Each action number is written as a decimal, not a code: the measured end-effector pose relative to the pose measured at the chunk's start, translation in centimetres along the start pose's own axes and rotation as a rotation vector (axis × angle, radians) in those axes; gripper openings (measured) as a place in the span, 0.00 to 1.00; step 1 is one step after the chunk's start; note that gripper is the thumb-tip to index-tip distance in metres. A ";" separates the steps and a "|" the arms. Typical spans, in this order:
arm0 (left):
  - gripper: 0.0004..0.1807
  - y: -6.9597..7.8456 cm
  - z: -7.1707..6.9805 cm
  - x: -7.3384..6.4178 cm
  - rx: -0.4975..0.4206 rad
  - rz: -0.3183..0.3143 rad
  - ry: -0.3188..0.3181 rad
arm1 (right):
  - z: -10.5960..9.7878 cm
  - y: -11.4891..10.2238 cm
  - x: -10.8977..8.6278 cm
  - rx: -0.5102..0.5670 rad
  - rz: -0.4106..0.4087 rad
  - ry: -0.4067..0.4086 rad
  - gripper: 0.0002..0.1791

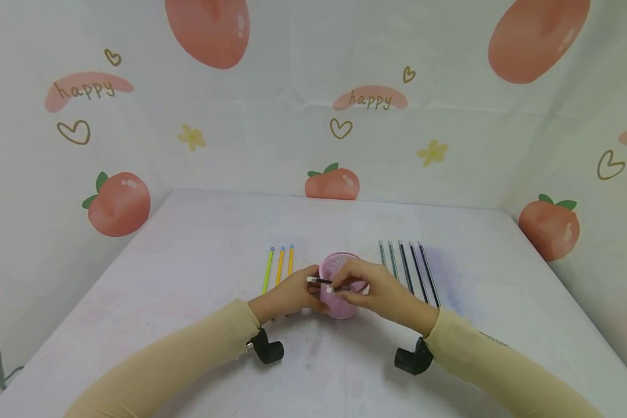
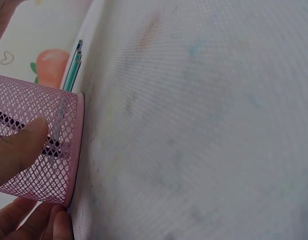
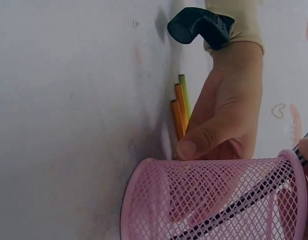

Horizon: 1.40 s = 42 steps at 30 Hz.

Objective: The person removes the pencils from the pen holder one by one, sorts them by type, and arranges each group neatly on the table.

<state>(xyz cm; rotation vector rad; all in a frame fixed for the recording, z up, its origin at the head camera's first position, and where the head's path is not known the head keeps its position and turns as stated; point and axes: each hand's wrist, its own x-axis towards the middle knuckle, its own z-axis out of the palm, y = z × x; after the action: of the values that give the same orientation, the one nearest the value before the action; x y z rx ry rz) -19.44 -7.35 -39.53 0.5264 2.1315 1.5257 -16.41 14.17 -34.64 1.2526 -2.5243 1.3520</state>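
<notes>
A pink mesh pencil cup point(image 1: 339, 306) stands upright on the table, with my left hand point(image 1: 294, 291) gripping its side. The left thumb and fingers wrap round the lower part in the left wrist view. Over the rim, my right hand point(image 1: 381, 290) pinches a dark pencil point(image 1: 321, 281) near its white eraser end. Another white-tipped end shows just below those fingertips. Through the mesh in the right wrist view, a dark pencil point(image 3: 234, 207) slants down inside the cup. Dark lengths also show through the mesh in the left wrist view. The right fingertips partly hide the cup's opening.
Left of the cup lie a lime-green pencil point(image 1: 269, 270) and two orange-yellow pencils point(image 1: 279, 266). To the right, several dark and teal pencils point(image 1: 404, 267) lie in a row. A printed peach backdrop point(image 1: 271, 151) rises behind the table point(image 1: 214, 232).
</notes>
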 end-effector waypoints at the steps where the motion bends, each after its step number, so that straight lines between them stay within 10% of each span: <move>1: 0.36 0.0 0.0 0.0 0.006 -0.001 0.002 | 0.0 0.1 0.0 -0.005 -0.009 0.010 0.15; 42: 0.38 -0.2 0.0 0.3 0.019 0.008 0.008 | -7.5 -2.1 0.3 0.339 -0.087 0.520 0.15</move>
<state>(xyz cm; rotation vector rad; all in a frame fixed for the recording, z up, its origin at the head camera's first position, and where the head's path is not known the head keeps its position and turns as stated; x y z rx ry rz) -19.63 -7.23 -39.77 0.5369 2.1541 1.5153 -17.72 18.64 -28.35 0.8732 -1.9279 1.8458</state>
